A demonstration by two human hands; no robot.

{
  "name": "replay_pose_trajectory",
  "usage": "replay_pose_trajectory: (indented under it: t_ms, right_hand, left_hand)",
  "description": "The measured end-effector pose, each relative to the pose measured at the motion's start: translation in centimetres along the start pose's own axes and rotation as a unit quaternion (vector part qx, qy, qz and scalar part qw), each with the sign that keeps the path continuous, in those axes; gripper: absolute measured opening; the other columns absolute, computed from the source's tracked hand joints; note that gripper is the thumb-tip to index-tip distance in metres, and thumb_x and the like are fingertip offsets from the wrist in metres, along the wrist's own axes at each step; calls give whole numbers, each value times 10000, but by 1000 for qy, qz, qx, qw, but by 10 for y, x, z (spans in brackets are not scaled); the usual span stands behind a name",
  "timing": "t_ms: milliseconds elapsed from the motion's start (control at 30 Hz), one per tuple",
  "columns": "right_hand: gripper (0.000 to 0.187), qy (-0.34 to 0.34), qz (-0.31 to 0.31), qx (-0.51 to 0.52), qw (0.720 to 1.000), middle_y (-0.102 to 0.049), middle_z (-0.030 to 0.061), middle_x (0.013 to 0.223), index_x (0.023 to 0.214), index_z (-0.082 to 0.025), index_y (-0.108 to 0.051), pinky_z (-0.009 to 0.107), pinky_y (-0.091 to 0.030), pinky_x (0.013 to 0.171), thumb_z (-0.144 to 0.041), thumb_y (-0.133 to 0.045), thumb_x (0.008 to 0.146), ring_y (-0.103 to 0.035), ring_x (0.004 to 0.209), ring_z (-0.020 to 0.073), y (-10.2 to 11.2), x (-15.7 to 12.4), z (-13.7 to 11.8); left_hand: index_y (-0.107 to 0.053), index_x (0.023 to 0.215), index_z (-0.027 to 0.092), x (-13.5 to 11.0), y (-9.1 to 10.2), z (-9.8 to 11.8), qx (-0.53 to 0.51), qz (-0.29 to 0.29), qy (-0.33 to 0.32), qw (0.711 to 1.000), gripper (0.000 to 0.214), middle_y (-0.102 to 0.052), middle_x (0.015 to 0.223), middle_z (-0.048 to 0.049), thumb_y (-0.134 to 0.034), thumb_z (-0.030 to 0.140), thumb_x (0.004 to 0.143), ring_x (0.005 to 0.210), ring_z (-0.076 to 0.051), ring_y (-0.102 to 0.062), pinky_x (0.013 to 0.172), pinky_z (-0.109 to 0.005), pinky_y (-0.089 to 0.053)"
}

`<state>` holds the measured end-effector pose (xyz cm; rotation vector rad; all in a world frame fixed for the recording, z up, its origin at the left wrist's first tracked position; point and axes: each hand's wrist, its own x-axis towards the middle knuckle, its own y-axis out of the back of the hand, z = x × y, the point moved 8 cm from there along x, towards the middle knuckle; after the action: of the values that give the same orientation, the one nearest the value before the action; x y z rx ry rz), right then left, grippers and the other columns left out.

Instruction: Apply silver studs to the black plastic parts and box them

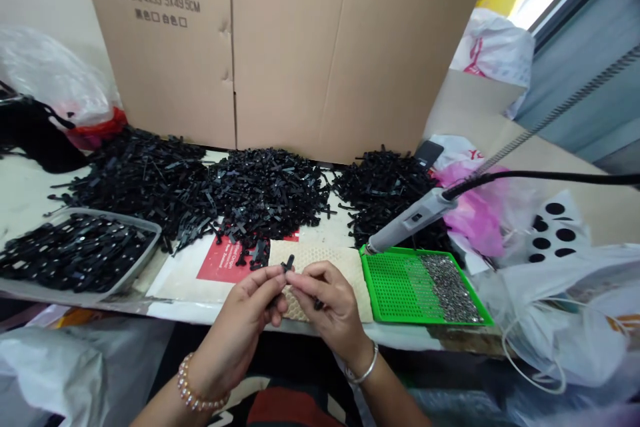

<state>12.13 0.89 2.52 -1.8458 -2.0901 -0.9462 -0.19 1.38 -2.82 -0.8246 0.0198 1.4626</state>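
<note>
A small black plastic part (289, 263) is pinched between the fingertips of my left hand (255, 300) and my right hand (330, 303), just above a cream honeycomb-patterned pad (345, 280). Another small dark piece (317, 303) shows under the curled fingers of my right hand; its kind is hard to make out. To the right of my hands is a green tray (395, 287), with many small metal pieces (453, 287) in its right part. A grey electric screwdriver (410, 220) slants over the tray, its tip by the tray's left back corner.
Heaps of black parts (270, 190) lie along the back, before a tall cardboard box (300, 47). At the left stands a clear plastic tub (156, 240) of black parts. A coiled spring cable (565, 107) and black cord (550, 177) reach in from the right, above plastic bags (575, 333).
</note>
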Motion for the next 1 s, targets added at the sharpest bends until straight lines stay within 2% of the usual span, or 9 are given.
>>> replay_pose_trajectory:
  t_ms: [133,267,433,600,733,900,1000]
  right_hand:
    - [480,62,-67,-45,995,-551,38,980,1301,-357,-542,239,-547,722,-100,-541,895,-592,853,115,-6,-2,-4]
    - [496,45,-83,-44,995,-540,49,1054,1320,-346,-518,238,-566,721,-123,-563,879,-610,834,111,-6,-5,0]
    - [527,49,-111,-63,991,-508,76,1164,1366,-334,-463,234,-574,698,-105,-523,895,-615,740,83,-7,-9,-1]
    - [545,75,-147,-110,980,-507,104,1226,1436,-282,-376,268,-570,814,-135,-475,920,-622,864,124,-11,-10,-5]
    - [505,78,-87,-149,982,-572,80,1185,1383,-324,-454,315,-540,904,-114,-474,924,-582,1090,173,-3,-11,-4]
    - [491,53,-28,-155,986,-667,57,1120,1355,-308,-477,327,-552,845,-95,-505,913,-637,1010,166,3,-13,-1]
    - [340,28,13,-160,987,-706,44,1035,1207,-266,-585,325,-563,830,-125,-549,900,-665,949,166,7,-13,1]
  left_hand:
    - [-701,802,151,2,3,0,-5,20,-2,1000,240,-601,611,13,-786,297,632,543,-75,-502,497,-171,-387]
    - [-706,793,137,2,3,0,14,27,5,1000,276,-602,593,6,-803,298,590,527,-77,-489,491,-177,-375]
    - [-709,769,144,2,2,1,31,15,1,999,228,-604,591,7,-780,296,615,523,-83,-484,512,-192,-386]
    - [-714,687,135,1,1,4,18,15,-9,1000,218,-590,543,10,-800,308,586,502,-77,-470,495,-187,-382]
    - [-737,753,137,3,2,1,11,19,1,1000,289,-639,592,-9,-845,304,542,531,-82,-518,537,-190,-425]
    - [-743,742,130,2,1,-3,7,22,11,1000,278,-660,617,-30,-851,300,551,570,-98,-561,562,-198,-464]
    - [-753,795,131,1,1,-5,-1,36,12,999,288,-680,644,-41,-845,260,555,604,-113,-589,575,-203,-483]
